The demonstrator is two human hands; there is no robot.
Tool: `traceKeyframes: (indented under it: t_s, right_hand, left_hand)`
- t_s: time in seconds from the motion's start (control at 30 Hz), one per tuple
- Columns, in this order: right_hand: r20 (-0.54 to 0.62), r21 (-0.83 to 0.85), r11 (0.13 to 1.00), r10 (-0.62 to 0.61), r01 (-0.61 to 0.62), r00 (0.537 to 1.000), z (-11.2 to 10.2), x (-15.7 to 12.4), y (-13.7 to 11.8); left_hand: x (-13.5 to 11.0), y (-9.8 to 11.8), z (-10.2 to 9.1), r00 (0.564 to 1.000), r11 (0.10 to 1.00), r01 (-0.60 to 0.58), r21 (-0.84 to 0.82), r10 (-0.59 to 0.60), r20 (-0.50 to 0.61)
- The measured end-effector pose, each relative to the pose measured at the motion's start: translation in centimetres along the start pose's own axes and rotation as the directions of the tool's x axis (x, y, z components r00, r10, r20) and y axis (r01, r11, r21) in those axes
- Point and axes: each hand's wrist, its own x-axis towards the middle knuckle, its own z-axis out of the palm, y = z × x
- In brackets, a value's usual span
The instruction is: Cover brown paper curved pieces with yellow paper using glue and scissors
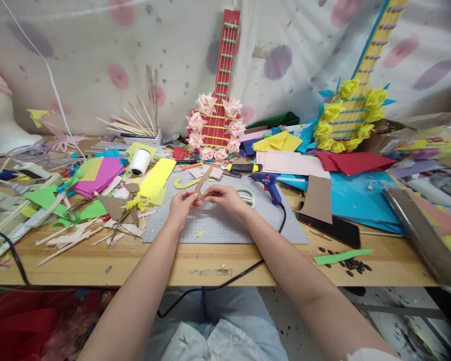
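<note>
Both hands meet over a grey cutting mat (225, 228) and pinch one curved strip of brown paper (202, 184) by its lower end. My left hand (182, 204) is closed on the strip's left side. From the right, the thumb and fingertips of my right hand (225, 197) grip the same piece. The strip's upper part sticks up and leans to the right. Just behind lie a yellow-green hook-shaped paper cutout (183, 183) and a yellow-black utility knife (244, 167). White-handled scissors (247, 197) lie partly hidden behind my right hand.
A blue glue gun (270, 186) rests at the mat's right, its black cord crossing the table edge. Paper scraps (78, 233) crowd the left. A red paper guitar (218, 115) stands behind. A dark phone (330, 229) and small dark beads (349, 265) lie right.
</note>
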Motion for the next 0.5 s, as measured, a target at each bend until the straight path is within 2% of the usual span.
traceKeyframes:
  t_s: [0.07,0.13,0.2,0.27,0.37,0.5]
  right_hand:
    - [-0.017,-0.102,0.992,-0.075,0.073,0.997,0.1,-0.3,0.1]
    - [-0.007,-0.262,0.947,-0.195,0.186,0.981,0.0,-0.5,0.2]
    - [0.046,-0.452,0.84,-0.312,0.299,0.949,0.0,-0.7,0.2]
    - [0.11,-0.601,0.711,-0.38,0.366,0.918,-0.1,-0.8,0.1]
    - [0.163,-0.684,0.611,-0.406,0.399,0.899,-0.2,-1.1,0.0]
    - [0.176,-0.697,0.606,-0.372,0.383,0.911,0.0,-1.4,0.0]
  left_hand:
    - [0.0,0.0,-0.1,1.0,1.0,0.016,-0.025,-0.016,-0.001]
    - [0.0,0.1,-0.1,0.999,0.999,0.035,-0.04,-0.035,0.001]
    - [0.0,0.2,-0.2,0.999,0.998,0.051,-0.042,-0.051,0.008]
    - [0.0,0.2,-0.3,0.998,0.997,0.067,-0.042,-0.067,0.012]
    - [0.1,0.3,-0.4,0.996,0.995,0.087,-0.05,-0.086,0.014]
    - [0.2,0.3,-0.4,0.996,0.993,0.09,-0.072,-0.09,0.013]
